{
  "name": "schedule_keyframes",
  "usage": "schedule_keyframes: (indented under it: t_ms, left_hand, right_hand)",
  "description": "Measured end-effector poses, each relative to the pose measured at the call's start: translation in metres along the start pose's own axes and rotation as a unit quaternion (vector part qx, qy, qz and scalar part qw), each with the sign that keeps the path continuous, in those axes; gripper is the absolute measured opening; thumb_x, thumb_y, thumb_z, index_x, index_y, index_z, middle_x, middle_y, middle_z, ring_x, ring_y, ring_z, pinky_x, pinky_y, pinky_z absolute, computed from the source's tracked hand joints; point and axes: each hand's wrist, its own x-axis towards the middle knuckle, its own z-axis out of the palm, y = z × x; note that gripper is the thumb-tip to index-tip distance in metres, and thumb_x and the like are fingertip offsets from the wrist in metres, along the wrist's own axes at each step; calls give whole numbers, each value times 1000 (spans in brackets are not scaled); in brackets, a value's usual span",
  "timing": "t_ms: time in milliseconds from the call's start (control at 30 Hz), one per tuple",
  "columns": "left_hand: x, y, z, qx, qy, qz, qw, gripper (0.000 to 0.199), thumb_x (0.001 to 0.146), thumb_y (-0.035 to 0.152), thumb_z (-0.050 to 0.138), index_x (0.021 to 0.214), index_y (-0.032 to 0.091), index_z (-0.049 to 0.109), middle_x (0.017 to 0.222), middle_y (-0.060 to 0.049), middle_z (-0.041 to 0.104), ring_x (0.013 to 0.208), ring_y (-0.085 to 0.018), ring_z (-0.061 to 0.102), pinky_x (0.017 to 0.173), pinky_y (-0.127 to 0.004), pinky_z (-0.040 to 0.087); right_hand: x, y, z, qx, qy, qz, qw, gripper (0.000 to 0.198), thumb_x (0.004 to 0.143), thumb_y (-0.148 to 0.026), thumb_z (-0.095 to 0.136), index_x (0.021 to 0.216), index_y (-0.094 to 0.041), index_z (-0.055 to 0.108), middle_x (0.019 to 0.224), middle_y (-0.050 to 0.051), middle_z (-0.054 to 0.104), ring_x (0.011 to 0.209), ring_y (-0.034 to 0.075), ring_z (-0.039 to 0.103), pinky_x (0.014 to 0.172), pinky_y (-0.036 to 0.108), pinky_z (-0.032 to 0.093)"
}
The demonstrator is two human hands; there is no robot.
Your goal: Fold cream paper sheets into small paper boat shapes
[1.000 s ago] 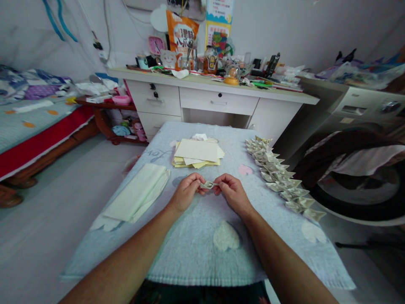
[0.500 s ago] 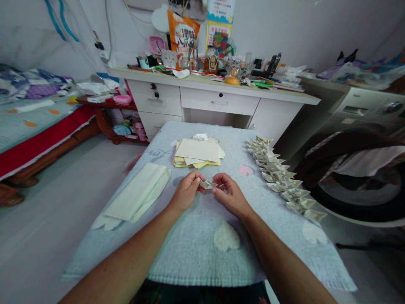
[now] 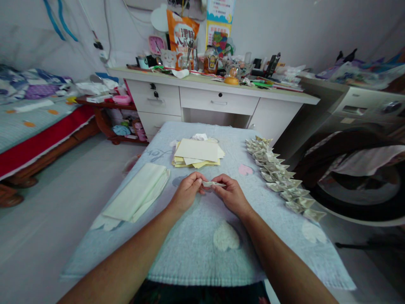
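Note:
Between my two hands, a little above the cloth, is a small folded paper boat (image 3: 209, 184), now looking flat and narrow. My left hand (image 3: 189, 188) pinches its left end between thumb and fingers. At the other end, the fingers and thumb of my right hand (image 3: 230, 192) are closed on the paper. Just beyond my hands lies a stack of cream and yellow paper sheets (image 3: 196, 150). A row of folded paper boats (image 3: 278, 175) runs along the table's right side. To my left rests a folded pale green sheet (image 3: 137, 192).
A light blue cloth (image 3: 196, 249) covers the table. Behind it stands a white desk (image 3: 218, 101) crowded with jars, a pink clock (image 3: 157, 44) and a snack bag (image 3: 182, 38). A washing machine (image 3: 357, 109) is at the right, a bed (image 3: 34, 131) at the left.
The paper boat has gone from an open, peaked shape to a flatter, longer one. My right hand has turned slightly and its fingers have closed on the right end.

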Motion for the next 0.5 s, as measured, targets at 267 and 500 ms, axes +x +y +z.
schedule_keyframes:
  t_ms: [267,500]
  left_hand:
    - [-4,8,2,84,-8,-5,996,31,69,34,73,91,15,64,66,2,62,57,-10,54,54,-20,40]
    - [-2,1,-2,135,25,6,990,19,73,32,68,79,14,69,61,1,64,55,-11,55,53,-21,39]
  right_hand:
    - [0,0,0,2,8,6,1000,18,80,-34,66,79,-17,66,77,1,61,71,13,54,66,24,41]
    - [-1,-2,2,46,-42,26,998,22,81,-37,65,89,-18,61,78,0,60,70,13,54,62,23,42]
